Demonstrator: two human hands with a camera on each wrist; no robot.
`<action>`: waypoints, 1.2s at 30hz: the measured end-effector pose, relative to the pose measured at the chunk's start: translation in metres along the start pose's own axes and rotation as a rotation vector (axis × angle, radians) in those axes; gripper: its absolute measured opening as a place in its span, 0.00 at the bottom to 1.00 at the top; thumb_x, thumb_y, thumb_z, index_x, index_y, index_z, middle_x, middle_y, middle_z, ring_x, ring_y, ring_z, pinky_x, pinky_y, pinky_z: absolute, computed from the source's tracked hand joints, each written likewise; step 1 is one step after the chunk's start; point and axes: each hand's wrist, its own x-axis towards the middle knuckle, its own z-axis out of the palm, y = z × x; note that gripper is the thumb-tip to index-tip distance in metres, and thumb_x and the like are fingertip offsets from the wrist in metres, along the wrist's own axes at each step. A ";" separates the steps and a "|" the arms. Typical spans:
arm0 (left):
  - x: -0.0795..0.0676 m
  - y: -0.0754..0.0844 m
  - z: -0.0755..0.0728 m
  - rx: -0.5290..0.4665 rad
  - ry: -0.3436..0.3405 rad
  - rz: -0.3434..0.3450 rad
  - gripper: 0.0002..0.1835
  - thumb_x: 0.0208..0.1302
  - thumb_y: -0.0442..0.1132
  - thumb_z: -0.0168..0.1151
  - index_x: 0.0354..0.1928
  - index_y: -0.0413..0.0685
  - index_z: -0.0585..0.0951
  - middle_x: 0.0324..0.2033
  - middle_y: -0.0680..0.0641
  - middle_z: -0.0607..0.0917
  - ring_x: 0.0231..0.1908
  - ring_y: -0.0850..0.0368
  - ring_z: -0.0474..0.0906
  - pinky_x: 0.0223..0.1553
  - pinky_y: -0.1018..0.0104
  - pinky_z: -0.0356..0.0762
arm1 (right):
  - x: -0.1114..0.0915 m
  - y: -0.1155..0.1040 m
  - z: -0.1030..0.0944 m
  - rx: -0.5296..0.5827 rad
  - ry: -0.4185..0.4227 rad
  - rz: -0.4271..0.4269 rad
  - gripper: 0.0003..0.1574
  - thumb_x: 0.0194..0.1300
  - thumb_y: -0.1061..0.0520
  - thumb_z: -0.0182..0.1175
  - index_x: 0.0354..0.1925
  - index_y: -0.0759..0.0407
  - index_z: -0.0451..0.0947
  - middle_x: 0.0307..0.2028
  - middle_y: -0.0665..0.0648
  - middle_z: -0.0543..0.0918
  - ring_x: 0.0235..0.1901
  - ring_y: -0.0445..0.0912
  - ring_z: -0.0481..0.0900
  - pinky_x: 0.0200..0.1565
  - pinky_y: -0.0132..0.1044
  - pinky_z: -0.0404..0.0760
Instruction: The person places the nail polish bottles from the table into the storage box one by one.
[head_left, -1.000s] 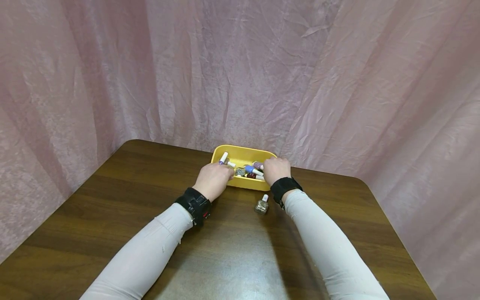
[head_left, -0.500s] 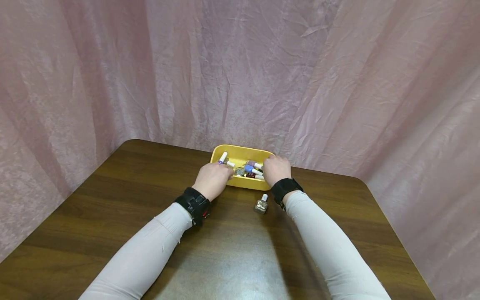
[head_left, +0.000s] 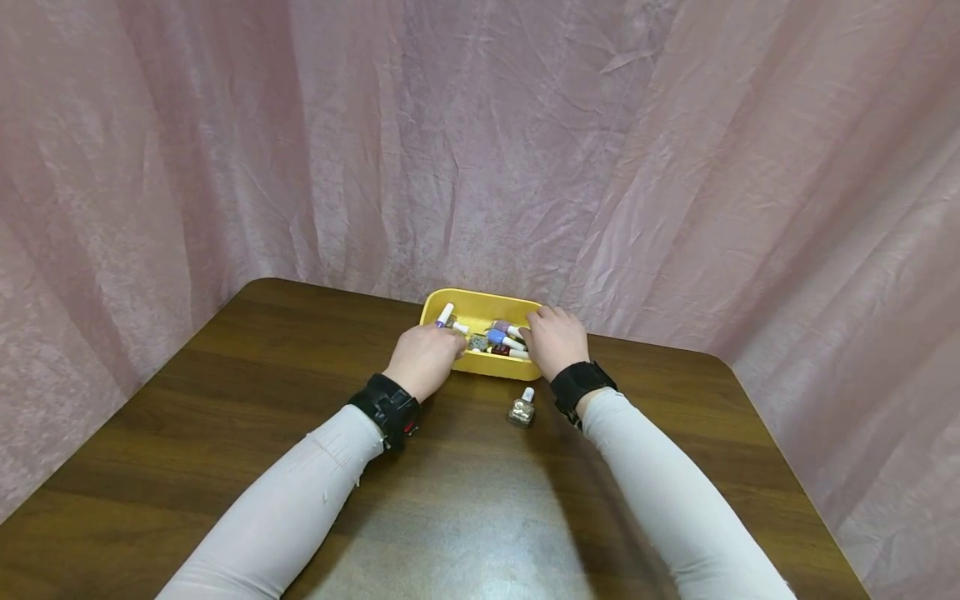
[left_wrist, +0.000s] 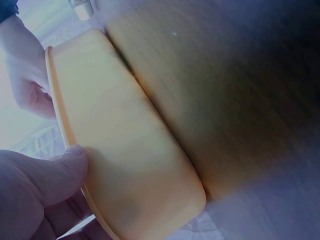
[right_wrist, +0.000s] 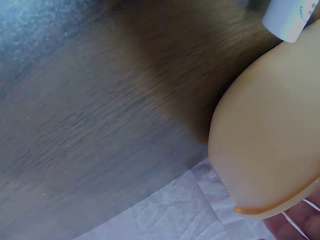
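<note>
A yellow bin [head_left: 491, 367] stands at the back of the table, holding several nail polish bottles, among them a blue one [head_left: 497, 337] and a dark red one [head_left: 501, 351]. My left hand [head_left: 426, 357] pinches the bin's near rim at the left. In the left wrist view the thumb [left_wrist: 67, 167] presses the outer wall, its fingers behind the rim. At the right end, my right hand [head_left: 558, 342] lies over the rim with fingers loosely extended; contact there is hard to judge. A glitter nail polish bottle [head_left: 521, 408] stands on the table in front of the bin.
The brown wooden table [head_left: 300, 350] has rounded far corners. Just behind it hangs a pink curtain [head_left: 480, 167]. Inside the bin, a white-capped purple bottle [head_left: 445, 315] leans against the left end.
My right hand has shifted slightly right and its fingers have loosened and spread at the bin's end. The left hand stays on the rim. Bin and bottles look nearly unchanged.
</note>
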 end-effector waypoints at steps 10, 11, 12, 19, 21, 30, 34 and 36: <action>0.000 0.001 -0.002 0.006 -0.018 0.001 0.08 0.74 0.37 0.71 0.48 0.56 0.95 0.42 0.51 0.94 0.40 0.51 0.88 0.45 0.54 0.86 | -0.010 0.001 -0.006 0.013 -0.013 -0.040 0.27 0.80 0.46 0.68 0.67 0.61 0.84 0.63 0.61 0.88 0.67 0.59 0.81 0.75 0.56 0.71; 0.000 0.001 -0.001 0.007 -0.020 0.002 0.08 0.74 0.37 0.71 0.48 0.56 0.95 0.42 0.51 0.94 0.41 0.51 0.88 0.45 0.54 0.86 | -0.011 0.001 -0.007 0.016 -0.015 -0.041 0.28 0.80 0.46 0.68 0.68 0.61 0.83 0.63 0.61 0.87 0.68 0.59 0.80 0.76 0.56 0.70; 0.000 0.001 -0.001 0.009 -0.020 0.004 0.08 0.74 0.37 0.70 0.48 0.56 0.95 0.42 0.51 0.94 0.41 0.51 0.88 0.45 0.54 0.86 | -0.012 0.001 -0.007 0.018 -0.016 -0.042 0.29 0.81 0.46 0.67 0.69 0.60 0.83 0.64 0.61 0.87 0.69 0.59 0.80 0.76 0.56 0.69; 0.000 0.000 -0.001 0.009 -0.004 0.014 0.07 0.73 0.37 0.71 0.45 0.56 0.95 0.40 0.52 0.94 0.39 0.52 0.87 0.43 0.55 0.86 | -0.021 0.003 -0.006 0.000 -0.013 -0.080 0.29 0.84 0.48 0.63 0.74 0.59 0.79 0.70 0.62 0.83 0.73 0.59 0.76 0.77 0.57 0.67; 0.000 0.000 0.000 0.007 -0.003 0.014 0.07 0.73 0.37 0.71 0.45 0.56 0.95 0.40 0.52 0.94 0.39 0.52 0.87 0.43 0.55 0.86 | -0.024 0.004 -0.006 -0.005 -0.013 -0.091 0.29 0.85 0.48 0.61 0.75 0.59 0.78 0.71 0.62 0.82 0.74 0.60 0.75 0.78 0.57 0.66; -0.001 0.000 0.002 0.013 0.009 0.013 0.07 0.74 0.37 0.71 0.46 0.56 0.95 0.40 0.52 0.94 0.39 0.52 0.88 0.43 0.54 0.86 | -0.032 0.004 -0.011 0.020 0.020 -0.113 0.31 0.85 0.48 0.61 0.76 0.59 0.77 0.72 0.63 0.81 0.75 0.61 0.74 0.78 0.58 0.66; -0.001 0.000 0.002 0.017 0.010 0.013 0.07 0.74 0.38 0.71 0.45 0.56 0.95 0.40 0.52 0.94 0.39 0.52 0.88 0.43 0.54 0.86 | -0.037 0.003 -0.012 0.024 0.018 -0.118 0.32 0.85 0.47 0.61 0.78 0.59 0.75 0.73 0.63 0.80 0.75 0.60 0.74 0.78 0.59 0.66; 0.000 0.000 0.002 0.017 0.009 0.013 0.07 0.74 0.38 0.71 0.45 0.56 0.95 0.40 0.52 0.94 0.39 0.52 0.88 0.43 0.54 0.86 | -0.039 0.003 -0.012 0.027 0.014 -0.119 0.33 0.85 0.46 0.61 0.78 0.58 0.75 0.73 0.63 0.80 0.75 0.60 0.73 0.78 0.59 0.65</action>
